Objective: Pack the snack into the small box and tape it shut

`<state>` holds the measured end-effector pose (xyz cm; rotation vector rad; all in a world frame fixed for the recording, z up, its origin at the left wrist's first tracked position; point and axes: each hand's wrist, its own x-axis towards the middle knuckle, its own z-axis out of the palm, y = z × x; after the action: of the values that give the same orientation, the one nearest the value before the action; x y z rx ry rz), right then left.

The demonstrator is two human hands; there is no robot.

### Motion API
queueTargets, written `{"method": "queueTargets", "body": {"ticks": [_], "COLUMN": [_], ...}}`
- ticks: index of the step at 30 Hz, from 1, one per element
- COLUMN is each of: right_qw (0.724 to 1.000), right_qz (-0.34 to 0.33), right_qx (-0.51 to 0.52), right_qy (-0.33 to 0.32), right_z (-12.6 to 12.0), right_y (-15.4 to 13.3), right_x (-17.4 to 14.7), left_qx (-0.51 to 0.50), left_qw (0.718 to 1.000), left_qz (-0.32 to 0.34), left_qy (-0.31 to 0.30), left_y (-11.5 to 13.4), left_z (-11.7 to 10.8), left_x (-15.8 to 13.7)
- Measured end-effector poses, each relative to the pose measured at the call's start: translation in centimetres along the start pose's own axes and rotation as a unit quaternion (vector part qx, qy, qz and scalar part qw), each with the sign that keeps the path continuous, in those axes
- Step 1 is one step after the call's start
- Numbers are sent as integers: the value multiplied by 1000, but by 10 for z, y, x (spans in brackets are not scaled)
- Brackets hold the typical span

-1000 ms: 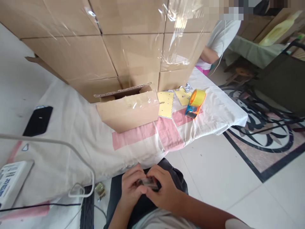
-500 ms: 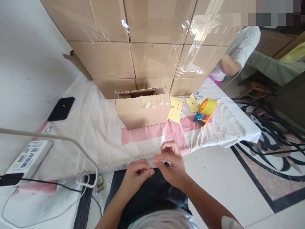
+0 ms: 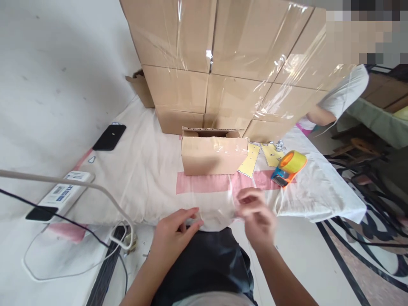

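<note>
My left hand [image 3: 175, 231] is over my lap at the table's front edge. Its thumb and forefinger stand apart, and I make out nothing held between them. My right hand [image 3: 258, 219] is a little to the right of it, fingers curled and smeared by motion, so any hold is unclear. A pale, thin, rumpled patch [image 3: 216, 220] lies between the hands; whether it is the cloth's edge or clear film I cannot tell. Beyond them a small cardboard box [image 3: 214, 157] stands on the cloth, its top flap raised. To its right sits a tape dispenser [image 3: 288, 169] with a yellow roll.
Large taped cartons [image 3: 236, 95] are stacked behind the small box. Yellow paper cutouts [image 3: 250, 160] lie beside it. At the left are a black phone-like slab [image 3: 110, 137], a white power strip [image 3: 68, 191] and a looping cable [image 3: 108, 195]. A person's sleeve [image 3: 347, 95] shows far right.
My hands, close together before, have moved apart, the right one going rightward. The view has shifted, so the table and boxes sit further right in the picture.
</note>
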<state>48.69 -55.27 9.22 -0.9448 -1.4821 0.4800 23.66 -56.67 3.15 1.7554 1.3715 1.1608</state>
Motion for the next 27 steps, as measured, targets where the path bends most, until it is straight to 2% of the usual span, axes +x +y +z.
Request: {"method": "queueTargets", "body": {"ticks": [2,3,4,5,7,11,13,16,19,23,27], "right_qw": [989,981,978,982,994,995,994,994,993,988,985], "right_qz": [-4,-15,-24,-22,13,71,82,66,29,15,28], "right_qx": [28,27,19,11,18,68,58,8,-49,-77,-88], "right_qy": [145,190,204,187,111,-10,-49,-82,-107,-136,-147], "right_z": [-12,-17,-20,-20,-13,18,31,41,44,43,38], "right_y": [1,1,0,0,-1,-3,-5,-9,-12,-12,-9], "right_x": [6,10,15,21,32,49,53,54,52,50,53], "left_qx": [85,101,104,98,79,18,-19,-129,-245,-217,-202], "left_qw": [992,986,983,983,986,994,998,989,965,974,978], "left_qz": [90,121,128,127,111,91,59,26,37,12,5], "left_qy": [-21,-53,-75,-91,-97,-63,-19,70,82,60,57], "left_y": [-26,-38,-47,-54,-57,-39,-27,-10,11,32,37], "left_z": [-9,-13,-17,-19,-22,-18,-14,-6,1,8,14], "left_x": [-9,-14,-18,-23,-27,-14,0,22,44,62,62]}}
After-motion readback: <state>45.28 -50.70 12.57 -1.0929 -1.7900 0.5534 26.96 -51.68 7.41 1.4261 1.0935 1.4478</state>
